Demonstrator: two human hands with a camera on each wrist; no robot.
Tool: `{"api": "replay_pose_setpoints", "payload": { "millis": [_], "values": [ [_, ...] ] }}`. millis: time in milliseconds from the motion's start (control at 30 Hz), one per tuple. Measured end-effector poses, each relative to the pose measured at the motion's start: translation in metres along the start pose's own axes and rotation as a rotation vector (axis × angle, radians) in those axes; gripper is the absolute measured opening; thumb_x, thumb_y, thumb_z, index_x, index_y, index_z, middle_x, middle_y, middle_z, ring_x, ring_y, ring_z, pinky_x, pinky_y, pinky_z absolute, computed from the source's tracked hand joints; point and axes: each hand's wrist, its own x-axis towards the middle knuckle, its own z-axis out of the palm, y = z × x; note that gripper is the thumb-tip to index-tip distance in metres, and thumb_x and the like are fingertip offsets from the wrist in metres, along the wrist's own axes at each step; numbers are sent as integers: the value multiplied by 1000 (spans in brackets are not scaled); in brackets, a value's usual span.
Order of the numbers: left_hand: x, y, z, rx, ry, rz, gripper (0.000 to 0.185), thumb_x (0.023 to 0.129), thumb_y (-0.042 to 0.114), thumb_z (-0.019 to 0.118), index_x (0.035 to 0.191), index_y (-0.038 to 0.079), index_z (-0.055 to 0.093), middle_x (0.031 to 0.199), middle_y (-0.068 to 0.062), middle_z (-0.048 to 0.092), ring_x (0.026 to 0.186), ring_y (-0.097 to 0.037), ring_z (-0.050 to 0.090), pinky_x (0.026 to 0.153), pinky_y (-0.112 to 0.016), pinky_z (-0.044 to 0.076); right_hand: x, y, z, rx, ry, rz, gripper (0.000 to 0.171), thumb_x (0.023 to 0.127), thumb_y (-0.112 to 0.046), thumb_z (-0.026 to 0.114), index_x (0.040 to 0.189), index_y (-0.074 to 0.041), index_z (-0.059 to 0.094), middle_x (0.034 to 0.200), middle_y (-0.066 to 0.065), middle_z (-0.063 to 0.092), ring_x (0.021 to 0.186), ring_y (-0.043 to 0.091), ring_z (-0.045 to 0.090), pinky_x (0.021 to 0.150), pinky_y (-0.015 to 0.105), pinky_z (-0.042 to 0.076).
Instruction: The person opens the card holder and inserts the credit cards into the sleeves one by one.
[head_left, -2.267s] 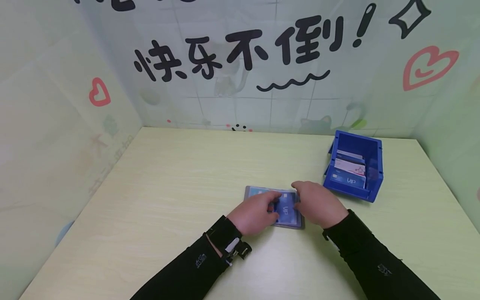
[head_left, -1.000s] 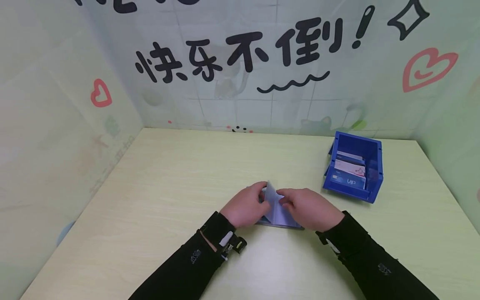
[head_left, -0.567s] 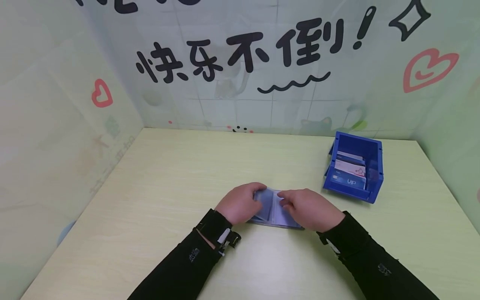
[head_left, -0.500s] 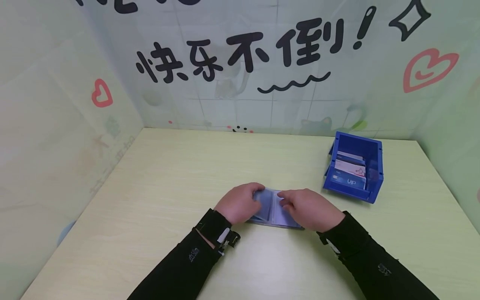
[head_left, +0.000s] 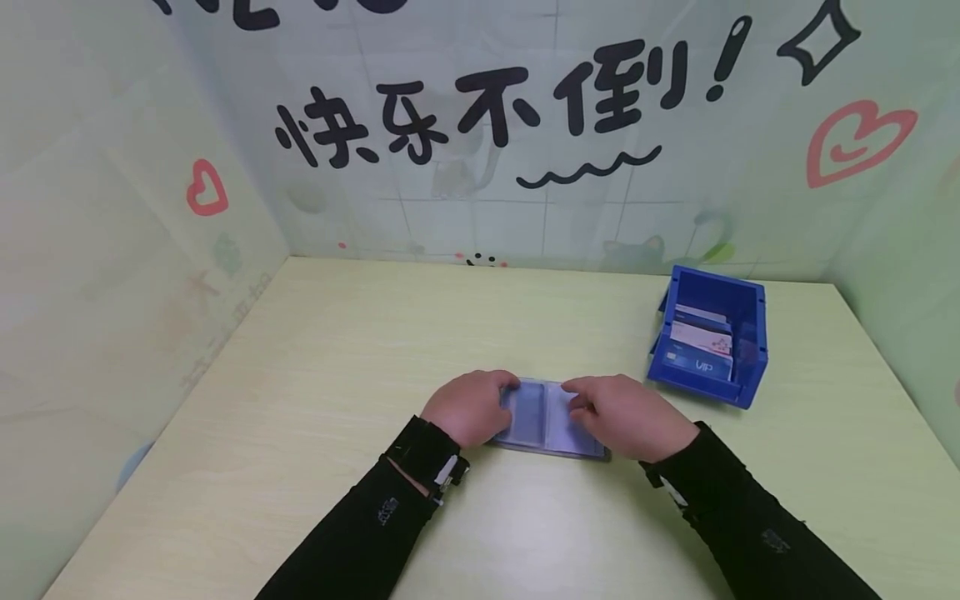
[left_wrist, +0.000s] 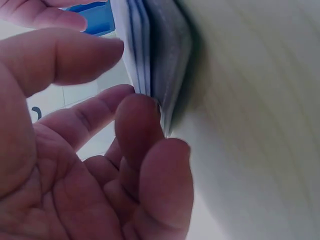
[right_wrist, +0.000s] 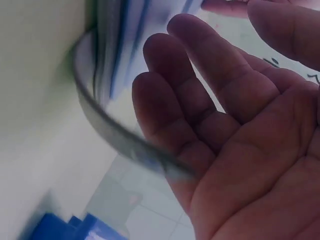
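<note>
A card holder [head_left: 529,414] with clear pockets lies spread open on the table in the head view, its pages bluish and the pockets looking bare. My left hand [head_left: 467,408] is at its left edge, fingertips against the page stack [left_wrist: 142,45] in the left wrist view, thumb apart from the fingers. Over the right page is my right hand [head_left: 630,417], fingers loosely bent. In the right wrist view a grey cover flap [right_wrist: 117,135] bends out beneath those fingers, and the palm holds nothing. The hands hide the holder's outer parts.
A blue bin [head_left: 720,293] stands at the back right of the pale wooden table [head_left: 360,333]. Several cards sit in it, a blue VIP card [head_left: 697,362] in front. Printed fabric walls [head_left: 480,225] close off the back and both sides.
A page of the card holder has been turned over to the left and now lies flat. The left hand has moved left with it; the right hand has shifted little lately.
</note>
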Motion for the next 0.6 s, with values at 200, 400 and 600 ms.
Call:
{"api": "replay_pose_setpoints", "payload": {
  "millis": [200, 400, 600],
  "values": [
    [-1, -3, 2, -10, 10, -13, 54, 90, 30, 79, 141, 19, 67, 125, -13, 65, 84, -22, 62, 72, -33, 51, -12, 16, -33, 67, 154, 79, 39, 106, -23, 63, 142, -7, 64, 115, 8, 78, 100, 21, 74, 83, 42, 61],
    [-2, -3, 4, 14, 35, 3, 57, 88, 39, 82, 140, 20, 67, 138, -16, 59, 110, -33, 59, 87, -42, 55, -27, 52, -66, 30, 443, 188, 35, 105, -20, 63, 131, 3, 66, 114, 22, 75, 100, 37, 72, 86, 56, 57],
    [-4, -5, 5, 44, 66, 8, 58, 87, 41, 84, 139, 21, 68, 142, -15, 59, 118, -38, 57, 93, -48, 54, -26, 88, -78, -79, 379, 250, 38, 105, -15, 62, 133, 10, 64, 123, 32, 69, 112, 50, 65, 95, 65, 52]
  ]
}}
